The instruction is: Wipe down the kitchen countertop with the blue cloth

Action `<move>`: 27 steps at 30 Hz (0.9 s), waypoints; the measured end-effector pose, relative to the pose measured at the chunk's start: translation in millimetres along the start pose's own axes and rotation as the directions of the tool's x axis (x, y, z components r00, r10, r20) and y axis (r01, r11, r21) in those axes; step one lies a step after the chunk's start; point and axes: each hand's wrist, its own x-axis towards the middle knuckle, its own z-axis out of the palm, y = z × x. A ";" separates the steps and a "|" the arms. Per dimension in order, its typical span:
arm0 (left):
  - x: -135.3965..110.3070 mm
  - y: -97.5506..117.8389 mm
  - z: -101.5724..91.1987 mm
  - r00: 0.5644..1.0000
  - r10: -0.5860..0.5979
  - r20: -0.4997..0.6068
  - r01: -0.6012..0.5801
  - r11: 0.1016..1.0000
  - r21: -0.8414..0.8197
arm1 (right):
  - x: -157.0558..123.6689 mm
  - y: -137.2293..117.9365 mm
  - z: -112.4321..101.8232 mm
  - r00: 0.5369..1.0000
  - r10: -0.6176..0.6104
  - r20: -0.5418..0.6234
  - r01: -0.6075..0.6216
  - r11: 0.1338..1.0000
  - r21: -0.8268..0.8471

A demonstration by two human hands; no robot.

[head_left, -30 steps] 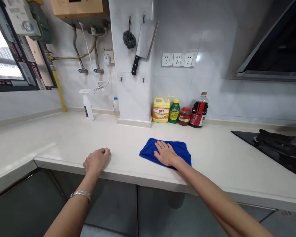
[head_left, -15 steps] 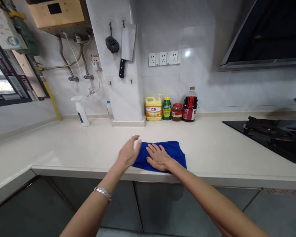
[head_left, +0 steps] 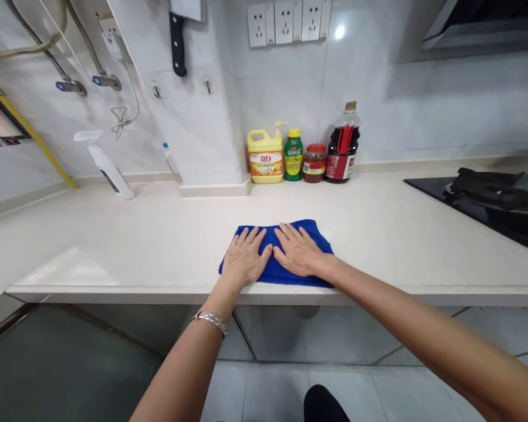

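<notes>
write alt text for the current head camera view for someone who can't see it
A person's left hand and right hand lie flat on a blue cloth on a white countertop. Behind stand a yellow jug, a green bottle, a red-lidded jar and a dark bottle, with a white spray bottle to the left and a black stove to the right.
</notes>
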 end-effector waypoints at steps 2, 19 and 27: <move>8.6 -1.7 0.9 1.000 -0.002 -0.013 0.002 1.000 0.010 | 11.5 8.3 -3.2 0.997 -0.054 0.062 0.055 0.998 -0.016; 100.3 -35.9 1.3 0.994 0.054 0.094 -0.054 0.999 0.001 | 66.9 56.8 -23.7 0.982 0.165 -0.088 -0.158 0.984 0.085; 81.1 -39.6 -0.9 0.985 0.145 0.097 -0.150 0.988 0.043 | 56.5 64.4 -43.6 0.892 0.351 -0.284 -0.315 0.934 0.167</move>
